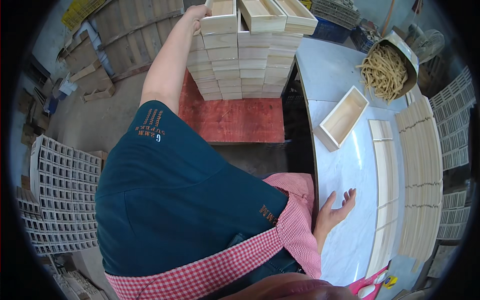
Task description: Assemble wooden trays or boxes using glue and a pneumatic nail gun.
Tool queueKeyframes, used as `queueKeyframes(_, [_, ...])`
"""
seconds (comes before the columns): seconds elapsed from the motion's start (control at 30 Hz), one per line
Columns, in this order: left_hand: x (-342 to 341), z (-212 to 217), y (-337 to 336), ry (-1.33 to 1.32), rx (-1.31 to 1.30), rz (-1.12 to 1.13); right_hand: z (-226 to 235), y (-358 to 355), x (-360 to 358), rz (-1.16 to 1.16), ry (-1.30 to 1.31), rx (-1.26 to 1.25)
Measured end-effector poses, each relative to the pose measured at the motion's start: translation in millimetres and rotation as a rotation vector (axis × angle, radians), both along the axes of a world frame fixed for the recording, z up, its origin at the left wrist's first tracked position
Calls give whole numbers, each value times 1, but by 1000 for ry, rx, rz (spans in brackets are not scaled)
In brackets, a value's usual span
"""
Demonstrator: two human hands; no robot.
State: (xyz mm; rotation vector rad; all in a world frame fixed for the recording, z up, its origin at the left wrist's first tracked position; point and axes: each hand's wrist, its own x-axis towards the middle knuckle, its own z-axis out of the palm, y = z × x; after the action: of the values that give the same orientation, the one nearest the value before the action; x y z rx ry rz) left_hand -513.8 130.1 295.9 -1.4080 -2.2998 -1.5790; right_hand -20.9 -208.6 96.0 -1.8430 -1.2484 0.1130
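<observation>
Touching the top layer of a tall stack of pale wooden boxes [225,66], the person's left hand [198,16] is at the near-left corner of a pale, open-topped rectangular wooden box [219,25]. Key relation: that box lies just right of the left fingers, arm stretched out to it. Long axis looks to run away from the person, near wall facing back; far end cut off by the view. Left fingers close together by the rim; can't tell if they grip or only rest. Left hand clearly nearer, right hand [339,212] well apart, over the white marble-patterned tabletop [345,172], fingers spread wide, nothing seen in it. Second one, same kind: a lone pale wooden open-topped box [345,119] on the tabletop, beyond the right fingertips and slightly left, not touching; long axis diagonal, near end left, far end right. Right hand nearer to that one. Stack stands on a flat red wooden platform [235,121], left of the table; two more pale open wooden boxes [262,24] on top, right of the touched one, set askew
</observation>
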Motion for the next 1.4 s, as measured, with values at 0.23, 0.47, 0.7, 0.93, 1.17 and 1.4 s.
queueKeyframes(0.23, [-17, 1, 12, 329, -170, 144, -9, 2, 4, 21, 40, -17])
queueKeyframes(0.47, [45, 24, 32, 802, -76, -126, -13, -2, 2, 27, 13, -56])
queueKeyframes(0.7, [59, 23, 42, 816, -77, -212, -10, -7, -4, 65, 121, -62])
queueKeyframes(0.93, [69, 18, 42, 848, -80, -293, -6, -8, -5, 67, 186, -88])
queueKeyframes(1.17, [71, 16, 42, 875, -94, -356, -9, -7, -1, 93, 197, -93])
queueKeyframes(1.4, [79, 21, 52, 895, -86, -427, -10, -13, 0, 88, 234, -106])
